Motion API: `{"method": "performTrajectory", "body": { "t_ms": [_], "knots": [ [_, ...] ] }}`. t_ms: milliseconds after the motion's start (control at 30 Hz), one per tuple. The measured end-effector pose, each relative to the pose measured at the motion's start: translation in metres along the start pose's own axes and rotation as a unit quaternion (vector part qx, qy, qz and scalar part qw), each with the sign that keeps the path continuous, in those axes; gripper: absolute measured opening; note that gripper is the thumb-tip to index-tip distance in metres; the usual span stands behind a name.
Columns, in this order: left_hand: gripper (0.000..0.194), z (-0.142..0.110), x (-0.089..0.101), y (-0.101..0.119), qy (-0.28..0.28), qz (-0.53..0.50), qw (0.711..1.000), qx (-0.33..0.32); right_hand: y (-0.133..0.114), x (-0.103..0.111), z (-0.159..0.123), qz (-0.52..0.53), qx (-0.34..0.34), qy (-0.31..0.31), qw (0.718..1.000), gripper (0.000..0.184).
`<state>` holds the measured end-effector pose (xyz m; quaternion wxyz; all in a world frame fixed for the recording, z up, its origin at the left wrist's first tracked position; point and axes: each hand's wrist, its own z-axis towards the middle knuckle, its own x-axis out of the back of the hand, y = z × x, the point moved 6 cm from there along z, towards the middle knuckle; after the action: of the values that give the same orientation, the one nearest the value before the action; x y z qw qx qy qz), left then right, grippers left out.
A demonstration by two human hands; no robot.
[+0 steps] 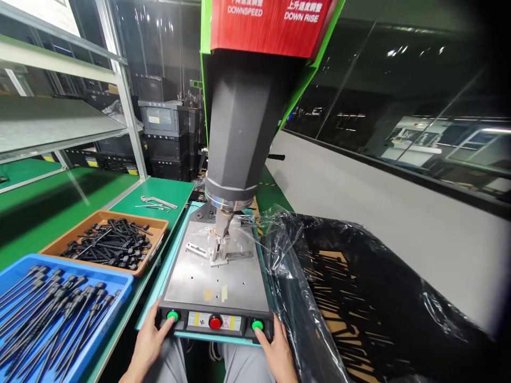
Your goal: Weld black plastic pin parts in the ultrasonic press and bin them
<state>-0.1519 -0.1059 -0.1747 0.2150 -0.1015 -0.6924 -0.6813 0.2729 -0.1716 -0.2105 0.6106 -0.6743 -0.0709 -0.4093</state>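
Note:
My left hand (149, 338) wraps round the left front corner of a bench welding press's base (181, 325), its thumb on the left green button (172, 316). At the right front corner, my right hand (277, 348) grips the base in the same way, thumb on the right green button (257, 325). A red button (215, 322) sits between them. Above the metal base plate (187, 290), the narrow metal horn (223, 222) reaches down into a small metal fixture (219, 254). Any part inside the fixture is too small to make out.
To the left, a blue tray (128, 281) holds long black cable-like parts, and a brown tray (51, 249) holds shorter black pieces. Wrenches (159, 202) lie behind. Clear plastic film (285, 255) lines a large black-walled container (359, 239) on the right, with dark parts inside.

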Motion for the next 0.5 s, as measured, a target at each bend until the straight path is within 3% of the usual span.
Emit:
{"method": "performTrajectory", "body": {
  "t_ms": [200,300,367,433,500],
  "knots": [
    [0.073,0.0,0.003,0.002,0.002,0.019,1.0,0.017,0.002,0.0,0.001,-0.002,0.004,-0.002,1.0,0.081],
    [0.069,0.0,0.011,0.03,0.084,0.041,0.995,-0.021,0.004,0.0,0.0,0.006,0.004,-0.005,1.0,0.08],
    [0.061,0.001,0.007,0.059,0.102,0.005,0.993,-0.061,0.004,-0.001,0.0,0.009,0.005,-0.004,1.0,0.08],
    [0.059,0.006,-0.011,0.087,0.045,-0.096,0.992,-0.07,0.003,0.0,0.001,0.012,0.006,0.003,1.0,0.08],
    [0.067,0.012,-0.037,0.115,-0.048,-0.221,0.972,-0.056,0.0,0.004,0.001,0.013,0.007,0.022,1.0,0.077]
  ]
}}
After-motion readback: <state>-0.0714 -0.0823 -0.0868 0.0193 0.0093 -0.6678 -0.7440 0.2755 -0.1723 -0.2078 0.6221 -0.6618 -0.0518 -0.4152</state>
